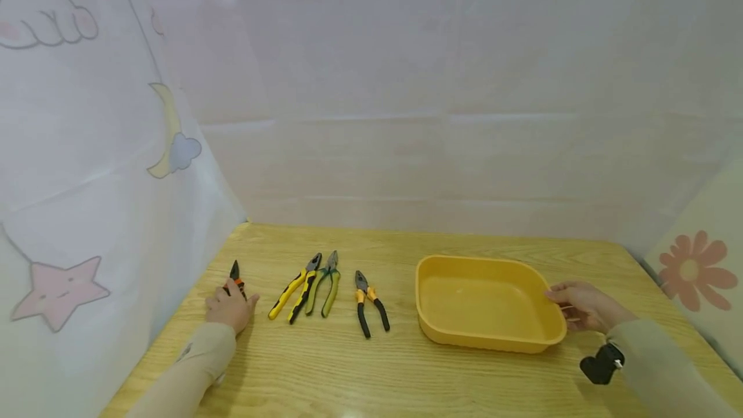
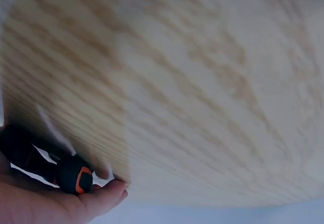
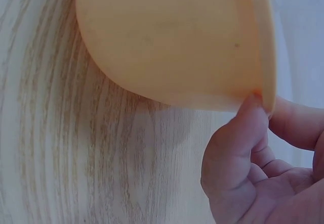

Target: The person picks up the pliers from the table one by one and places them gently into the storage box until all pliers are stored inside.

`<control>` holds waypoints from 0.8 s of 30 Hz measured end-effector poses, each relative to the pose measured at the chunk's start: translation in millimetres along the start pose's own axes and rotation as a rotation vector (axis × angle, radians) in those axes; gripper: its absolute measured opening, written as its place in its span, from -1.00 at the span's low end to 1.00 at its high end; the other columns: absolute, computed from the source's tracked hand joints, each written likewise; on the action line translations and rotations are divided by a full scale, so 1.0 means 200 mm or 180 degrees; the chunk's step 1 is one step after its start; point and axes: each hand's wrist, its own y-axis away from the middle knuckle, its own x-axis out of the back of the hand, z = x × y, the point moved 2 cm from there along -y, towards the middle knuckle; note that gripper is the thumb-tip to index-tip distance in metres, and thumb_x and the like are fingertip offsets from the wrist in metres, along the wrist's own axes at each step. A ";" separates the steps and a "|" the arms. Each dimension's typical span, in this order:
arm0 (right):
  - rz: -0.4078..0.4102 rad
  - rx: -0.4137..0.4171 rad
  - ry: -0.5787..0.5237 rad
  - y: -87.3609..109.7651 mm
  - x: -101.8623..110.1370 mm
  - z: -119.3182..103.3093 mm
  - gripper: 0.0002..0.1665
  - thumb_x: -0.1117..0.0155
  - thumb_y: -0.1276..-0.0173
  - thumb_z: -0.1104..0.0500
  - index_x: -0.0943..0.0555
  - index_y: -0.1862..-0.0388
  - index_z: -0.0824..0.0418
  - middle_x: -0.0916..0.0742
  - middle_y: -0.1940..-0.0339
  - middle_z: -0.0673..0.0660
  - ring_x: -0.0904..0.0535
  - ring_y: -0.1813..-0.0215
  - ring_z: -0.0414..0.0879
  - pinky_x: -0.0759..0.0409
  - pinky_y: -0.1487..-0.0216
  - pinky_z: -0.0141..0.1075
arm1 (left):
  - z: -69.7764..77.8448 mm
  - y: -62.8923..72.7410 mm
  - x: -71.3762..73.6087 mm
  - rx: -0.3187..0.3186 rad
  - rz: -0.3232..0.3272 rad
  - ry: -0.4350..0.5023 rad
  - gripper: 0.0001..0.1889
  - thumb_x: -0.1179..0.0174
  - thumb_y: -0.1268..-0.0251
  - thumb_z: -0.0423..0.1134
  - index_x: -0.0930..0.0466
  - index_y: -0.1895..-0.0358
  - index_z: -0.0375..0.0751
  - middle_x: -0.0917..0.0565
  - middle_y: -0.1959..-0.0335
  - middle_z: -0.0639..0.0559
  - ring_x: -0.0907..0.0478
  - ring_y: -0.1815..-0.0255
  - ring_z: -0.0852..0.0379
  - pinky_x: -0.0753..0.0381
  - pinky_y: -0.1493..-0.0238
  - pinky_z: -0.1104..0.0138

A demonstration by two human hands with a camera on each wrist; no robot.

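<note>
My left hand [image 1: 227, 309] lies over a small pair of pliers with orange-and-black handles [image 1: 235, 272] at the table's left. The dark jaws point away from me. In the left wrist view the black handles [image 2: 73, 173] lie beside the thumb, which is stretched out past a handle end; most of the other fingers are hidden. My right hand [image 1: 583, 305] pinches the right rim of a yellow plastic basin [image 1: 487, 339]. The right wrist view shows thumb and fingers on either side of the basin's edge [image 3: 268, 47].
Between the hands lie yellow-and-black pliers [image 1: 302, 281], green-handled pliers [image 1: 326, 282] and orange-and-black pliers [image 1: 369, 295]. They rest on a wood-grain table [image 1: 348, 379]. White sheeting [image 1: 406, 115] hangs behind and at the sides. A black device [image 1: 601, 364] is by the right wrist.
</note>
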 end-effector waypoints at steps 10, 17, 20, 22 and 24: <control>0.0035 -0.0016 -0.0003 0.01 0.01 0.00 -0.71 -0.05 -0.51 0.21 -0.38 0.00 0.46 -0.59 0.32 0.10 -0.52 0.34 -0.07 -0.62 0.29 -0.25 | 0.05 0.01 0.03 -0.0116 0.0137 -0.0136 -0.32 0.10 -0.55 -0.15 0.07 -0.41 -0.67 -0.22 -0.04 -0.81 -0.29 0.01 -0.67 -0.41 0.02 -0.26; 0.0058 0.0022 0.0058 0.01 0.01 0.00 -0.70 -0.07 -0.50 0.21 -0.40 0.02 0.47 -0.59 0.33 0.10 -0.52 0.35 -0.06 -0.61 0.31 -0.24 | 0.04 0.00 0.05 -0.0259 0.0256 -0.0295 -0.43 0.08 -0.47 -0.25 -0.12 -0.42 -0.52 -0.32 0.08 -0.74 -0.37 0.09 -0.58 -0.49 0.19 -0.19; 0.0097 -0.0001 0.0102 0.00 0.00 0.00 -0.69 -0.06 -0.50 0.21 -0.39 0.01 0.48 -0.59 0.33 0.10 -0.51 0.36 -0.06 -0.60 0.31 -0.25 | 0.02 0.00 0.04 -0.0330 0.0310 -0.0405 -0.45 0.04 -0.46 -0.24 -0.18 -0.40 -0.48 -0.34 0.12 -0.73 -0.38 0.10 -0.57 -0.52 0.29 -0.17; 0.0102 -0.0011 0.0118 0.00 0.00 -0.01 -0.68 -0.06 -0.50 0.21 -0.39 0.01 0.49 -0.59 0.33 0.11 -0.50 0.36 -0.06 -0.59 0.31 -0.25 | 0.01 -0.01 0.04 -0.0358 0.0348 -0.0432 -0.45 0.03 -0.46 -0.22 -0.22 -0.39 -0.46 -0.35 0.14 -0.71 -0.39 0.13 -0.56 -0.53 0.32 -0.16; 0.0101 -0.0009 0.0128 -0.01 -0.01 0.00 -0.69 -0.05 -0.51 0.21 -0.39 0.01 0.49 -0.59 0.34 0.11 -0.50 0.36 -0.06 -0.59 0.32 -0.25 | -0.01 -0.01 0.03 -0.0367 0.0384 -0.0439 -0.46 0.04 -0.45 -0.20 -0.25 -0.39 -0.44 -0.37 0.16 -0.70 -0.41 0.16 -0.54 -0.53 0.35 -0.15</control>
